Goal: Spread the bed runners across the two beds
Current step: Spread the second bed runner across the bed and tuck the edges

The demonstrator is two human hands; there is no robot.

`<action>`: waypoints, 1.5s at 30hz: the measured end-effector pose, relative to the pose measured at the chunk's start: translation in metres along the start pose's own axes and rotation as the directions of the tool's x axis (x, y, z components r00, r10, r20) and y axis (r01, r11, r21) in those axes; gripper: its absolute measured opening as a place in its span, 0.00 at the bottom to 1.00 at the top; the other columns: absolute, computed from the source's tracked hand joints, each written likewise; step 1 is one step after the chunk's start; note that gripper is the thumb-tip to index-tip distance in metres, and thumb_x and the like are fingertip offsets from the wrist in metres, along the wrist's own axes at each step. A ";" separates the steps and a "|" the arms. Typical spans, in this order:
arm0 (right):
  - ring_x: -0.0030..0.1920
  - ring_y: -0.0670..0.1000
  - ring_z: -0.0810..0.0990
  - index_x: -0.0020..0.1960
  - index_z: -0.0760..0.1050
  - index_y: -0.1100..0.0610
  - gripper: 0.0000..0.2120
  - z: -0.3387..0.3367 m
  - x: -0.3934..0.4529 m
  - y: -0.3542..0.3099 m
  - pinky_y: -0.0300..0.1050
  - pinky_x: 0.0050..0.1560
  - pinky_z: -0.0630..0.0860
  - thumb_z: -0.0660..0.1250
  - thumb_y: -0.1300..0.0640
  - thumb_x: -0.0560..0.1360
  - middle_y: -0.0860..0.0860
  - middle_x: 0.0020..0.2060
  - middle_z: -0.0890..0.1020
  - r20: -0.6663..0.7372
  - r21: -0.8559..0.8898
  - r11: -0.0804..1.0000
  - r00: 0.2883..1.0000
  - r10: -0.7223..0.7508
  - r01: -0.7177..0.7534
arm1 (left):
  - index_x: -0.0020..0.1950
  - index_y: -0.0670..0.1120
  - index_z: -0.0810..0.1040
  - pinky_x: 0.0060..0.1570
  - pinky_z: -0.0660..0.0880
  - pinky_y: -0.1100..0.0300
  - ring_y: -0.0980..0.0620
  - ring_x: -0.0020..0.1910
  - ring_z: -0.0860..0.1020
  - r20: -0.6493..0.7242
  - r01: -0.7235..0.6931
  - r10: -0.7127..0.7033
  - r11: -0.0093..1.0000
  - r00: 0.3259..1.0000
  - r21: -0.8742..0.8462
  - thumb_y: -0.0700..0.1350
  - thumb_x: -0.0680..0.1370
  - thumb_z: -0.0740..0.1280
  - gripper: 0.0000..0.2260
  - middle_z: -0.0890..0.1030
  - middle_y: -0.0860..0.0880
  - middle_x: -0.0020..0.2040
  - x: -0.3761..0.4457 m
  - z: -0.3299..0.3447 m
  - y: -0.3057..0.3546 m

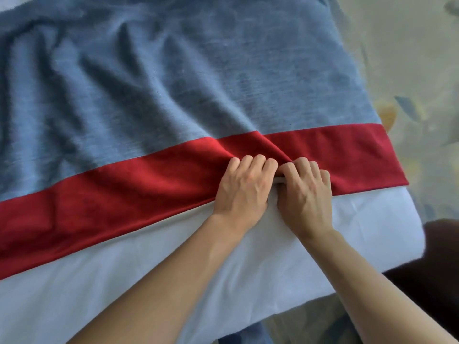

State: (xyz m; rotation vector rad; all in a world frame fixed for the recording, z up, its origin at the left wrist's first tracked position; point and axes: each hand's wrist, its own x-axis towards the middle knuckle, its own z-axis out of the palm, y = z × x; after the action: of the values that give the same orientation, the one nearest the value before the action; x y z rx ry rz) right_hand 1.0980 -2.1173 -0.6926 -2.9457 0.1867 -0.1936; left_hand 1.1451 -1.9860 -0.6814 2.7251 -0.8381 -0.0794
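Note:
A red bed runner (119,194) lies as a band across the bed, from the left edge of the view to the bed's right side, where its end hangs over. My left hand (244,188) and my right hand (306,194) sit side by side on the runner's near edge, right of the middle. Both have their fingers curled into the red cloth. A crease runs up through the runner from between the two hands. Beyond the runner lies a wrinkled blue blanket (173,70). Nearer to me shows the white sheet (124,281).
The bed's right edge (409,214) drops to a pale patterned floor (409,70). A dark brown object (437,269) stands at the bed's near right corner. The bed's near edge runs across the bottom of the view.

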 end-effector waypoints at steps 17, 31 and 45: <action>0.42 0.58 0.71 0.46 0.75 0.56 0.02 -0.007 -0.003 0.058 0.53 0.39 0.64 0.68 0.61 0.75 0.53 0.42 0.74 -0.017 -0.058 0.985 0.987 0.160 -0.161 | 0.46 0.49 0.72 0.43 0.66 0.51 0.45 0.42 0.74 0.010 -0.136 0.136 0.990 0.991 -0.022 0.39 0.75 0.63 0.05 0.75 0.48 0.42 0.038 0.021 0.042; 0.40 0.58 0.70 0.42 0.72 0.57 0.04 -0.012 0.054 0.208 0.51 0.40 0.63 0.66 0.63 0.70 0.54 0.40 0.73 -0.077 0.026 0.990 0.987 0.144 -0.142 | 0.46 0.49 0.72 0.43 0.66 0.51 0.45 0.41 0.73 0.020 -0.066 0.066 0.998 0.998 0.003 0.37 0.73 0.59 0.08 0.75 0.48 0.41 0.137 0.057 0.162; 0.36 0.57 0.68 0.39 0.69 0.57 0.05 -0.011 0.075 0.292 0.50 0.36 0.62 0.64 0.64 0.69 0.53 0.37 0.72 -0.025 0.142 0.977 0.986 0.167 -0.162 | 0.47 0.50 0.73 0.45 0.67 0.53 0.47 0.43 0.76 0.132 -0.108 0.098 0.992 0.986 0.065 0.38 0.75 0.60 0.08 0.78 0.50 0.43 0.208 0.091 0.227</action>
State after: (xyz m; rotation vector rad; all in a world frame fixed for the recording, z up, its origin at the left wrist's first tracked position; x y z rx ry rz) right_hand 1.1371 -2.4146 -0.7284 -2.7721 0.4040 -0.2280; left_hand 1.1828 -2.3044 -0.6965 2.7617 -1.0356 -0.2091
